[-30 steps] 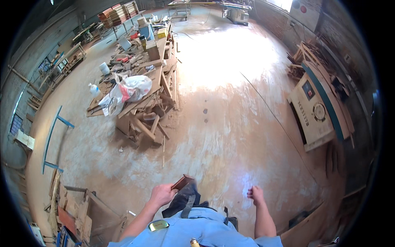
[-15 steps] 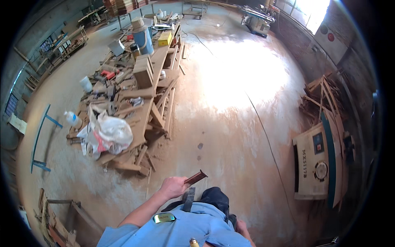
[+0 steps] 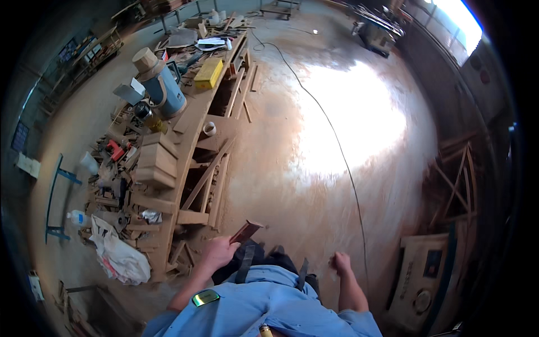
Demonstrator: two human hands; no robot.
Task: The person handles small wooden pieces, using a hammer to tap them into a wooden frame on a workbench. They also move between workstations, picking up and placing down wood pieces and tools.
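Low in the head view, my left hand [image 3: 218, 253] is closed around a short, dark reddish-brown wooden piece [image 3: 246, 231]. Its flared end points ahead and to the right, above the floor. Off to the other side, my right hand [image 3: 340, 262] hangs with its fingers curled, and nothing shows in it. To the left of the hands runs a long wooden workbench [image 3: 182, 185] crowded with wood pieces. On its near end lies a crumpled white sack [image 3: 119, 255]. Farther along are a stack of wooden blocks [image 3: 157, 163], a blue flask [image 3: 163, 90] and a yellow box [image 3: 209, 73].
A dark cable [image 3: 337, 135] snakes along the dusty floor ahead and to my right. Near the right wall stand a pale machine [image 3: 418, 281] and a heap of wooden strips [image 3: 457, 177]. A blue metal stand [image 3: 54, 196] is beyond the bench's left side.
I have moved forward along the bench, so the sack, blocks and flask sit nearer. My right hand has swung out from beside my body. The left hand keeps the wooden piece.
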